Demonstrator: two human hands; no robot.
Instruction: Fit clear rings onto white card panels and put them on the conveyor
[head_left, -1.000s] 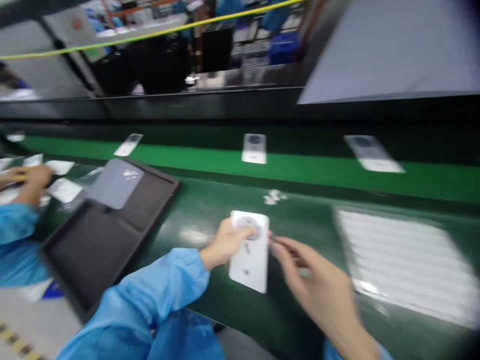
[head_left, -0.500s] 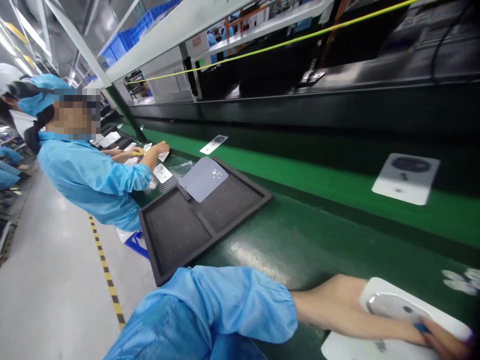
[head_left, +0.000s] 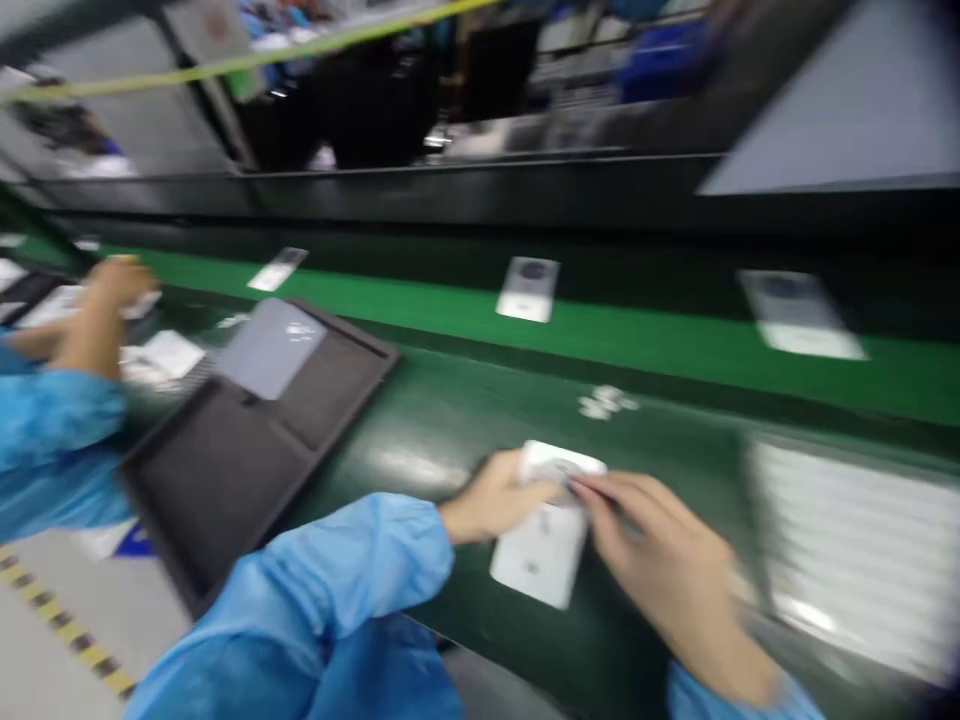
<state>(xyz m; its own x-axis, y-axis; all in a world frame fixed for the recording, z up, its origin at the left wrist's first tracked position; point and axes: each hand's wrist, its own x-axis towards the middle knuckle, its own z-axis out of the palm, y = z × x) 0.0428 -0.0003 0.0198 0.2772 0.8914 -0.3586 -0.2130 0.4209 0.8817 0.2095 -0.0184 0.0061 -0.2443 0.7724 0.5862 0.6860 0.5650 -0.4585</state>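
A white flat device [head_left: 544, 545] with a round grey part near its top lies on the dark green bench in front of me. My left hand [head_left: 499, 497] rests on its upper left edge, fingers curled over it. My right hand [head_left: 652, 555] comes in from the right with its fingertips pinched at the round part; a thin dark tool seems to be in them, but blur hides it. Both my sleeves are light blue.
A black foam tray [head_left: 225, 460] with a grey sheet [head_left: 271, 347] sits to the left. White devices [head_left: 529, 289] ride the bright green conveyor behind. A white ribbed sheet [head_left: 855, 550] lies to the right. A co-worker's arm [head_left: 82, 340] works at far left.
The view has swung back from the left toward the bench. My left hand stays on the white device, and my right hand has come onto its round part.
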